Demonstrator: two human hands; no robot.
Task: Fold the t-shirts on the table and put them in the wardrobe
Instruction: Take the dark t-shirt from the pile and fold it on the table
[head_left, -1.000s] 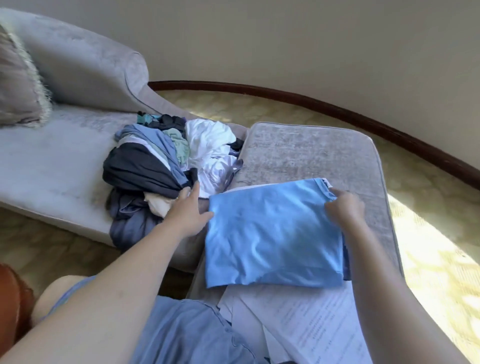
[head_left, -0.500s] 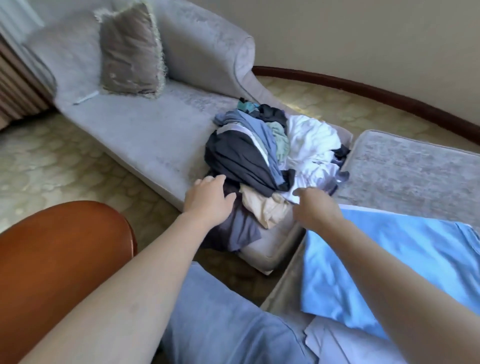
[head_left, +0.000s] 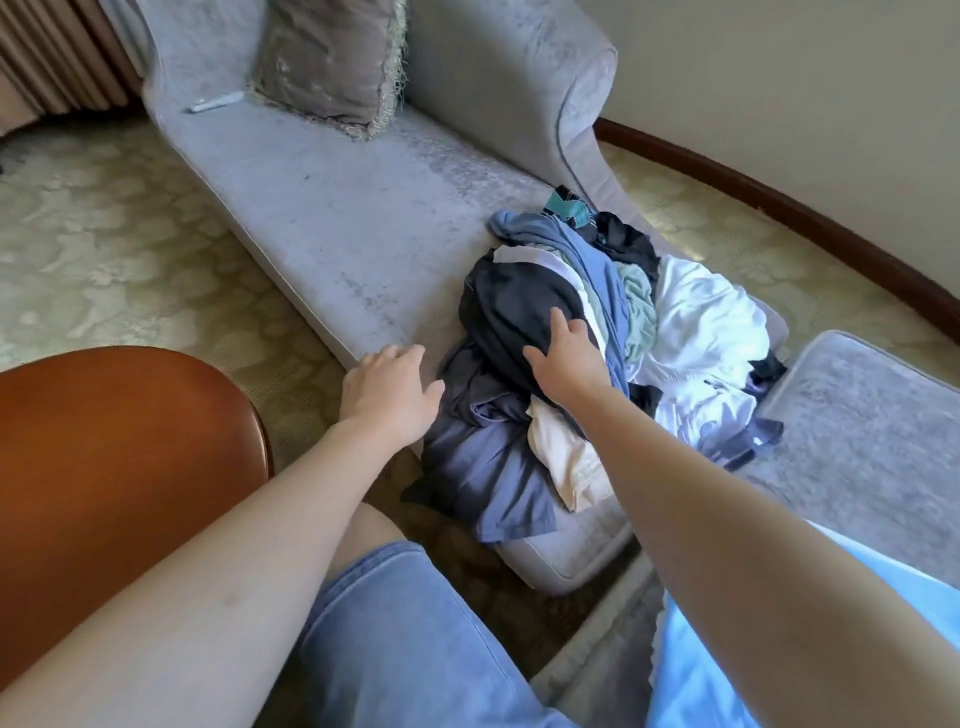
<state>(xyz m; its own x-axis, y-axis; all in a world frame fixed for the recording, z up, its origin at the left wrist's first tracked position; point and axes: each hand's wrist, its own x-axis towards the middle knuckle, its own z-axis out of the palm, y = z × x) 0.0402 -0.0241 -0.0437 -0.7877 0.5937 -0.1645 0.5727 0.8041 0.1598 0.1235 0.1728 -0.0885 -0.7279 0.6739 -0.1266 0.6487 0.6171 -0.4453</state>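
A heap of unfolded t-shirts lies on the end of the grey chaise (head_left: 363, 228): a black one (head_left: 514, 317) on top, a slate-blue one (head_left: 488, 478) hanging over the edge, a cream one (head_left: 566, 457), a white one (head_left: 701, 322). My right hand (head_left: 566, 353) rests on the black t-shirt with fingers spread. My left hand (head_left: 389, 389) hovers open at the chaise edge, just left of the heap. The folded light-blue t-shirt (head_left: 696, 670) lies at the bottom right on the grey ottoman (head_left: 872, 426), partly hidden by my right forearm.
A fringed cushion (head_left: 332, 57) leans against the chaise back, and a white remote (head_left: 215, 102) lies beside it. A round brown wooden chair or table edge (head_left: 114, 457) stands at the left. Patterned carpet (head_left: 104, 249) surrounds the furniture. A wall with dark skirting (head_left: 779, 202) runs behind.
Both hands left the folded light-blue t-shirt and moved left to the heap. My right hand has landed on the black t-shirt; my view has turned left.
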